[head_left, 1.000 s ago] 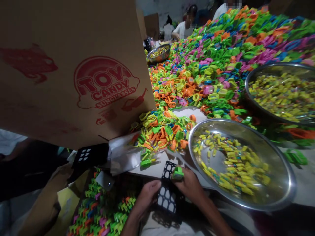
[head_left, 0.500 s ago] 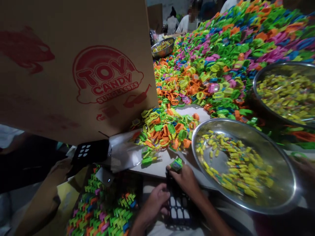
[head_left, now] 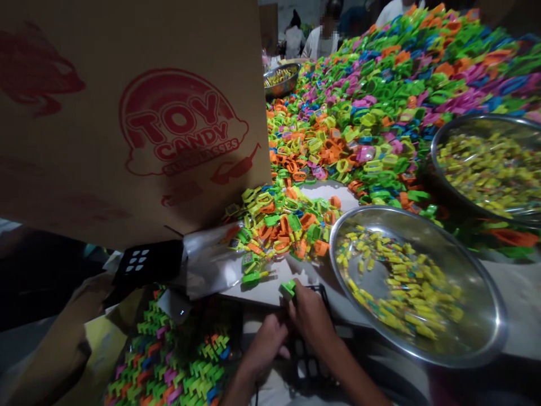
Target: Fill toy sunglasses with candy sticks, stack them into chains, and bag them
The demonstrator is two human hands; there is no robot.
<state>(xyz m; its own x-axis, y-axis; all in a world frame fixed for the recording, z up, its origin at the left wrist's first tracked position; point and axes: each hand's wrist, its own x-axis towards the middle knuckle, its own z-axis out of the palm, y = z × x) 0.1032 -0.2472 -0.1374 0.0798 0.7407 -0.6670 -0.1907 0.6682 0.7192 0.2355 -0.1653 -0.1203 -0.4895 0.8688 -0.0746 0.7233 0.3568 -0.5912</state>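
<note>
My right hand is closed on a small green plastic toy piece, which shows beyond its fingers above the white table edge. Close beside it, my left hand has curled fingers that meet the right hand's fingertips. Whatever lies between the left fingers is hidden. Under both hands is a black tray with rows of holes, its far end showing past the right wrist. A heap of orange, green and yellow toy pieces lies just ahead, and a steel bowl of small yellow-wrapped candies stands to the right.
A large printed cardboard box blocks the left side. A big mound of coloured toy pieces fills the back. Another steel bowl stands far right. At lower left are packed toy pieces and another person's arm near a black tray.
The green toy piece has moved left and down with my right hand. My left hand has shifted off the tray's side and up to the right fingertips.
</note>
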